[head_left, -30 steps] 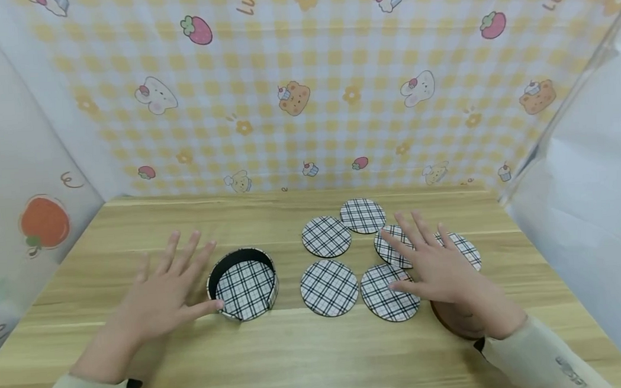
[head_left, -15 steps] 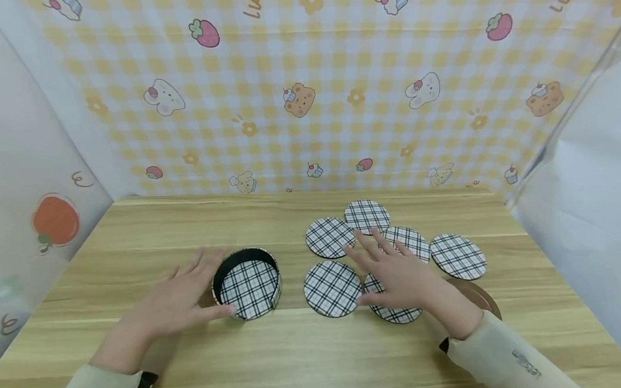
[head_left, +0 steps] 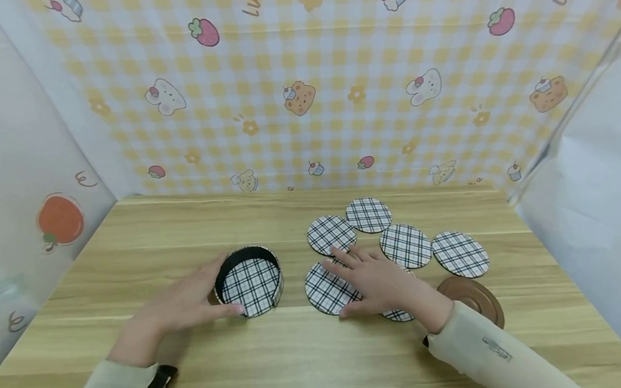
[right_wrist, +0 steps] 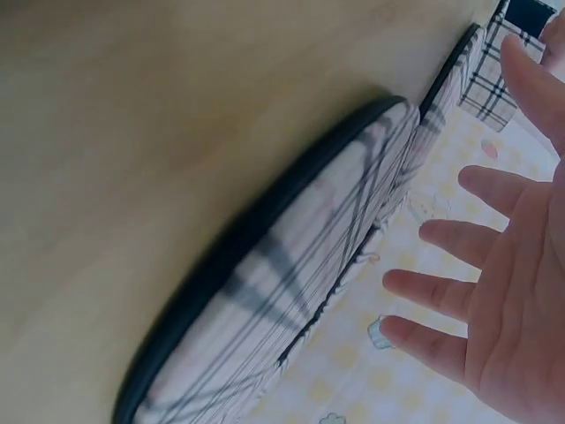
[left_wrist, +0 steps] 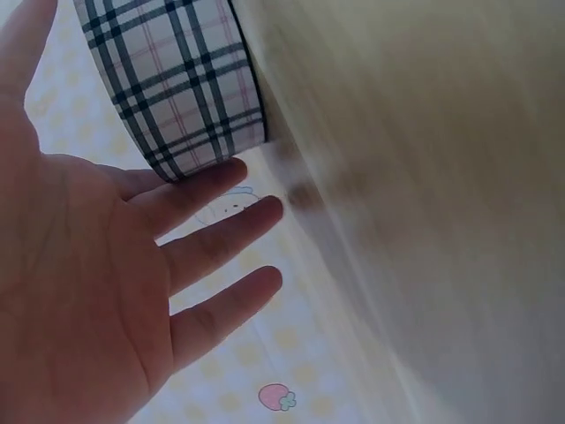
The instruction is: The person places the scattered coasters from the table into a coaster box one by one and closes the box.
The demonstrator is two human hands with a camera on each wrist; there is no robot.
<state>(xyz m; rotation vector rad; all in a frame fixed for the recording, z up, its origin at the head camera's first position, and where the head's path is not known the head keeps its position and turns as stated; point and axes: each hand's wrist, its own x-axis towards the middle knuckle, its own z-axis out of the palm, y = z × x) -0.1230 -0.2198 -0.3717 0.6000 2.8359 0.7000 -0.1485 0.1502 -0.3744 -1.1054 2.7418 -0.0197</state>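
A round coaster holder [head_left: 249, 255] covered in black-and-white plaid stands upright, with a plaid base and black inner wall. My left hand [head_left: 181, 306] is at its left side, thumb by the front rim; in the left wrist view the holder [left_wrist: 190, 88] is between thumb and index finger, the other fingers extended. My right hand [head_left: 382, 284] hovers with spread fingers over a round plaid coaster [head_left: 324, 294], thumb near its front edge. It partly hides another coaster [head_left: 400, 315] on the right. In the right wrist view, the hand [right_wrist: 521, 283] appears above the coasters.
More plaid coasters lie flat: one behind the right hand [head_left: 331, 234], one at the back [head_left: 369, 215], others to the right [head_left: 407, 247] [head_left: 461, 255]. A brown round disc [head_left: 488, 305] lies partly under the right sleeve. A yellow checked cloth [head_left: 286, 142] hangs behind the wooden table [head_left: 278, 362].
My right hand has moved left and lower, from above the right coasters to the front-left one. My left hand has come in right against the holder's side. The coasters stay put.
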